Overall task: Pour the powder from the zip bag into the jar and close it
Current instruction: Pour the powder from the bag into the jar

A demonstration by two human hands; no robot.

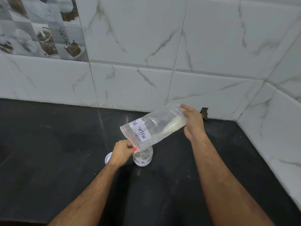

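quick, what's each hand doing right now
Left hand: closed, pinching the zip bag at its mouth corner, over the jar.
Right hand: closed on the bag's raised bottom end.

Zip bag (pixel 151 126) tilted above jar (pixel 143 158) on counter (pixel 48 144), lid (pixel 108 157) just left.

Clear zip bag (pixel 153 128) tilts mouth-down over open, labelled jar (pixel 143 158).

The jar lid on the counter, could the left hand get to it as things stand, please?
Probably not straight away: the lid lies right beside the left hand, nothing between them, but that hand is pinching the zip bag mouth over the jar.
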